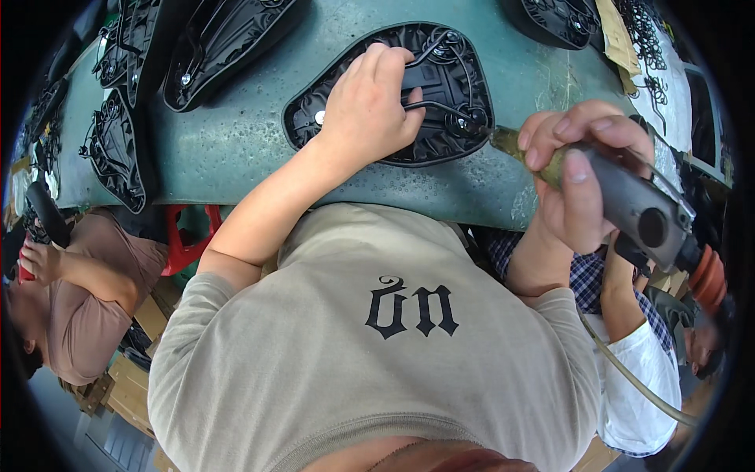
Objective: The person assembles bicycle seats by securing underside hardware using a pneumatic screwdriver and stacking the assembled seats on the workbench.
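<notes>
A black seat (432,76), probably a bike saddle, lies underside up on the green table (236,149), its wide end to the right. Across its underside runs a bent black metal rail (437,105). My left hand (366,102) rests over the seat's middle, fingers curled around the rail; the fingertips are partly hidden. In my right hand (578,153) is a dark power screwdriver (629,197) with a worn yellowish nose, held tilted. Its tip points left at the rail's near right end, by a round fastening; whether it touches, I cannot tell.
More black seats (228,47) lie upturned at the table's left and far right. Bent black wire parts (649,47) sit at the far right beside cardboard (617,35). Co-workers sit on both sides, one by a red stool (193,232). A hose (629,374) hangs at right.
</notes>
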A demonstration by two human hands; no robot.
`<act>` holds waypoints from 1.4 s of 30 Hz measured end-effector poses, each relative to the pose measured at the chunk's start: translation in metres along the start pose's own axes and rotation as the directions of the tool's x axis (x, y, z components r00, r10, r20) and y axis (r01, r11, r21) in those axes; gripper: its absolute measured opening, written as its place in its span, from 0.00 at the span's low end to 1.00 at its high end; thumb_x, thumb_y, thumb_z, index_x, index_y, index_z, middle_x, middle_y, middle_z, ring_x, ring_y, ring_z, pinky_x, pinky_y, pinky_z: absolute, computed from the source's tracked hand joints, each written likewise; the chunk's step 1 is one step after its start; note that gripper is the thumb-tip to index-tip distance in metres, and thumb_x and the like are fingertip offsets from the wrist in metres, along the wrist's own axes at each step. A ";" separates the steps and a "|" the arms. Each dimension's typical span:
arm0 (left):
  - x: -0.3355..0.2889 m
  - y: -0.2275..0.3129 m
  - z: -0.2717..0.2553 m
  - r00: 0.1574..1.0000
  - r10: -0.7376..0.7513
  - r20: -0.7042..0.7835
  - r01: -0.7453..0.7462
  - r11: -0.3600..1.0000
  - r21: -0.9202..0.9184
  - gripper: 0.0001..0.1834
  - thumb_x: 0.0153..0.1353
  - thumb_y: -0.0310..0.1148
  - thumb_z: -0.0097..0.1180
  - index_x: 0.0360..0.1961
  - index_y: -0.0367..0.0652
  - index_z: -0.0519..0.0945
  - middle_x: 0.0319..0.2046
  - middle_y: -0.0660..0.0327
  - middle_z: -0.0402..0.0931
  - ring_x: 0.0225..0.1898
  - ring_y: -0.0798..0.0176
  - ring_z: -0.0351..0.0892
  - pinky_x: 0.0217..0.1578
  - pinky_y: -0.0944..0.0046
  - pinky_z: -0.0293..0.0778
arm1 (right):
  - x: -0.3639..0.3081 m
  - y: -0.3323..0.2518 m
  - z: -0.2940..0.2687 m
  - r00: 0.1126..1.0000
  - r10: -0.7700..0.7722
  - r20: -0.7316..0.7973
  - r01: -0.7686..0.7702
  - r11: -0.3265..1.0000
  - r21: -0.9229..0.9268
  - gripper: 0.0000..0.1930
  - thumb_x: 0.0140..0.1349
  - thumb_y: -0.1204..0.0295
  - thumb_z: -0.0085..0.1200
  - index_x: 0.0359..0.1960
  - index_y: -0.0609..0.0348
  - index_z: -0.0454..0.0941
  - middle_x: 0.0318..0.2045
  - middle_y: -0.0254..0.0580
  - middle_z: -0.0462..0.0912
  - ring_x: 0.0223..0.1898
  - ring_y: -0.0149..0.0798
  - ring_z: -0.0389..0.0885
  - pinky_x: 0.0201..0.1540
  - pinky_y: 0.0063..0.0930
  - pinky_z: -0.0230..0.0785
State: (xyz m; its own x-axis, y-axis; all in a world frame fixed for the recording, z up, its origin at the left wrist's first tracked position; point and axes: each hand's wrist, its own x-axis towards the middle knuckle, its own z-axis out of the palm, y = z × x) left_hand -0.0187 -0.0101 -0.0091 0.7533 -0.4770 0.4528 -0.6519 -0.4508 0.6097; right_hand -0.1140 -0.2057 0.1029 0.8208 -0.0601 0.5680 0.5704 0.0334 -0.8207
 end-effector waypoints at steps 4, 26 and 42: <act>-0.004 -0.003 0.000 0.998 0.019 -0.054 -0.018 1.000 0.020 0.26 0.50 0.27 0.69 0.51 0.38 0.74 0.38 0.53 0.74 0.37 0.50 0.79 0.39 0.53 0.77 | -0.002 0.015 0.012 0.997 0.045 -0.057 -0.042 0.998 0.047 0.19 0.63 0.81 0.64 0.52 0.60 0.69 0.39 0.50 0.76 0.28 0.39 0.78 0.34 0.40 0.79; -0.001 -0.001 -0.028 0.999 0.033 -0.002 -0.033 0.999 0.033 0.30 0.43 0.30 0.68 0.51 0.36 0.75 0.50 0.44 0.73 0.55 0.38 0.71 0.58 0.45 0.69 | 0.007 -0.035 -0.025 0.990 -0.144 -0.007 0.143 0.986 -0.081 0.22 0.66 0.80 0.50 0.62 0.61 0.65 0.47 0.59 0.74 0.30 0.42 0.79 0.36 0.46 0.76; -0.038 -0.039 -0.262 0.678 -0.143 -0.721 0.418 0.882 0.218 0.19 0.50 0.35 0.74 0.32 0.38 0.76 0.40 0.52 0.80 0.44 0.48 0.80 0.48 0.55 0.76 | -0.019 0.070 -0.040 0.913 0.180 -0.367 -0.238 0.964 -0.118 0.16 0.64 0.84 0.54 0.53 0.66 0.72 0.38 0.46 0.78 0.26 0.33 0.77 0.31 0.28 0.73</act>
State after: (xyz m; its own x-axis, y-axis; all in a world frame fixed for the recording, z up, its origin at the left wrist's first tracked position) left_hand 0.0007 0.2235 0.1201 0.6669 0.2846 0.6887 -0.2790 -0.7616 0.5849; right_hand -0.0907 -0.2420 0.0321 0.8407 -0.4149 0.3481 0.3513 -0.0714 -0.9335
